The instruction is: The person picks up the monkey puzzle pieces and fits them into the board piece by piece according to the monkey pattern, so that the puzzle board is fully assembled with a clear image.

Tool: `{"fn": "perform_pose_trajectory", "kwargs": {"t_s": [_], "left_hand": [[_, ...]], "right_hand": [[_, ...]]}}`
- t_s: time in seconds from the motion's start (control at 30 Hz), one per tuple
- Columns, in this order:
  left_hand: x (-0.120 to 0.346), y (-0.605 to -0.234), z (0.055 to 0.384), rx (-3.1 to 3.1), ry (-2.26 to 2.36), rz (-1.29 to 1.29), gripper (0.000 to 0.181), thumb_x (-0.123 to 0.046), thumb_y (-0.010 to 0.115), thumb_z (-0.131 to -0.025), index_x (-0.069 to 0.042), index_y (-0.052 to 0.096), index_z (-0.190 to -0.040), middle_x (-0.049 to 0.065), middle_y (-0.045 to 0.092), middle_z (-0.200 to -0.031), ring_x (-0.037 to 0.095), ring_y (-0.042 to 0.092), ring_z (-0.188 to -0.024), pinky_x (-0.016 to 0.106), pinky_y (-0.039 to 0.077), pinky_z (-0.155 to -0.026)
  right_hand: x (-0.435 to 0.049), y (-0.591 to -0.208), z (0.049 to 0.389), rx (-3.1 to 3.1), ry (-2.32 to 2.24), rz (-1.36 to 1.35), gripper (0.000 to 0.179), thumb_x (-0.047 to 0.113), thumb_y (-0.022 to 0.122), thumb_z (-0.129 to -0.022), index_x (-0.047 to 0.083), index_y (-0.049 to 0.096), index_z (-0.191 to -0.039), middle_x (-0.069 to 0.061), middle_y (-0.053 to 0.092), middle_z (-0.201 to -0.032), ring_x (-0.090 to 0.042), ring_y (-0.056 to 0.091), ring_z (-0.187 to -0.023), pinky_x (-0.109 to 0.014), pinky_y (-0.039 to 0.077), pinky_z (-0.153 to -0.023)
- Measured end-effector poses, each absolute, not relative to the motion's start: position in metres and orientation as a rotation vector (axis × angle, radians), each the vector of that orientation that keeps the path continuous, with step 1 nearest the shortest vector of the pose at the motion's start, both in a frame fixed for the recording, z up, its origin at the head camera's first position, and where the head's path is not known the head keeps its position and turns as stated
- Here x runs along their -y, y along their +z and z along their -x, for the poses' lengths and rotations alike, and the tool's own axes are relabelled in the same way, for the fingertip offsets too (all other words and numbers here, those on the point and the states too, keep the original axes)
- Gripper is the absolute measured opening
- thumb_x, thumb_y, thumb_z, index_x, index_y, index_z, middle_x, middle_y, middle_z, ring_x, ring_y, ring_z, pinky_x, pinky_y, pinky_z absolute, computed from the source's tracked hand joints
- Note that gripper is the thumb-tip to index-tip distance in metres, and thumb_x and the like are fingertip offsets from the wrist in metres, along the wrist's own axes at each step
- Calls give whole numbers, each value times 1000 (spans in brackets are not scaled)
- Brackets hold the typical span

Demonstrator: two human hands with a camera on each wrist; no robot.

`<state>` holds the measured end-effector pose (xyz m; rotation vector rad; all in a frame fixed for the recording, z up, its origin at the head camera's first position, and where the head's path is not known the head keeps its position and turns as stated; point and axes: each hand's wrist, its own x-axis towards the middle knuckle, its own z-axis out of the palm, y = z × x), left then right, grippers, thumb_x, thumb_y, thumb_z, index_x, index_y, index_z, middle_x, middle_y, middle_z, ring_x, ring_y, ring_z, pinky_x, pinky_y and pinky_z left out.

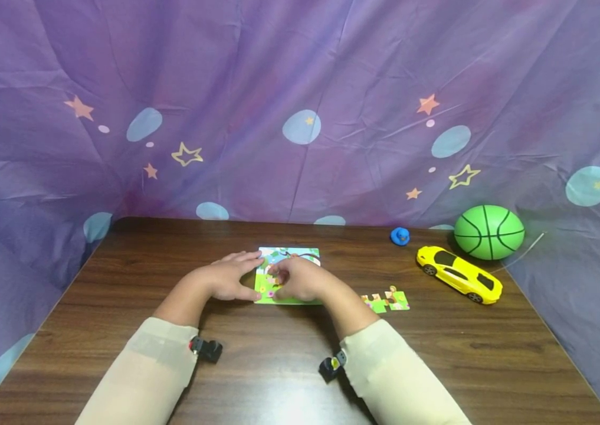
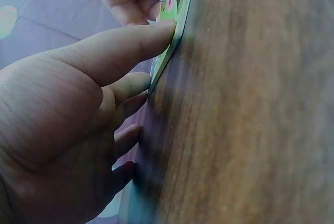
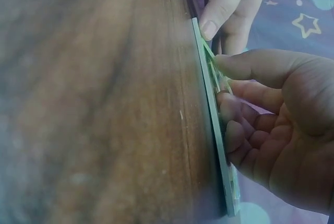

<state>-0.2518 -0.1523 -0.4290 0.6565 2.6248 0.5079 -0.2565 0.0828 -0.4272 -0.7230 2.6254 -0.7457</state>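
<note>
A picture puzzle board (image 1: 264,282), printed in green, white and light blue, lies flat on the wooden table. My left hand (image 1: 229,277) rests at its left side, thumb on the near left corner and fairly straight fingers along the far left edge. Over the middle of the board, my right hand (image 1: 302,278) pinches a green puzzle piece (image 2: 170,6) with a pink flower between thumb and fingers. That piece is tilted up from the board in the left wrist view. My right hand hides part of the board.
Several loose puzzle pieces (image 1: 397,300), partly behind my right forearm, lie right of the board. Farther right are a yellow toy car (image 1: 459,274), a green ball (image 1: 489,232) and a small blue rubber duck (image 1: 400,236). A purple curtain (image 1: 257,88) hangs behind the table.
</note>
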Motion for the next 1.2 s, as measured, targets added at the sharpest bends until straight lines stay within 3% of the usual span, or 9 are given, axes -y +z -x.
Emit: {"fn": "perform_pose_trajectory", "kwargs": {"t_s": [0.2,0.5,0.9,1.2], "left_hand": [[152,-428,251,-2628,515,-652,96,-57,72,-94,-18,29,-171,4,19,-182,41,13,-168,71,15,-133],[151,-428,252,-2627,502,-647,96,-57,72,-94,-18,29,-171,4,19,-182,41,13,-169,71,15,-133],[152,-429,252,-2635,512,-652,97,-57,72,-93,-18,30,-171,4,20,-182,41,14,-168,72,16,-133],[152,-428,252,-2631,515,-648,97,-57,72,-93,-18,30,-171,4,19,-182,41,13,-168,71,16,-133]], "right_hand": [[-83,-426,258,-2623,-727,738,53,21,91,-79,10,76,-129,2,73,-93,-11,63,-84,-27,56,-80],[-82,-425,259,-2613,-667,754,58,17,89,-81,9,74,-136,2,70,-89,-12,60,-80,-27,54,-74],[-81,-426,259,-2594,-602,760,58,15,85,-86,11,70,-142,0,72,-100,-14,63,-90,-34,58,-88],[-82,-427,260,-2602,-618,735,59,13,87,-85,14,69,-142,2,69,-97,-13,62,-88,-35,56,-92]]}}
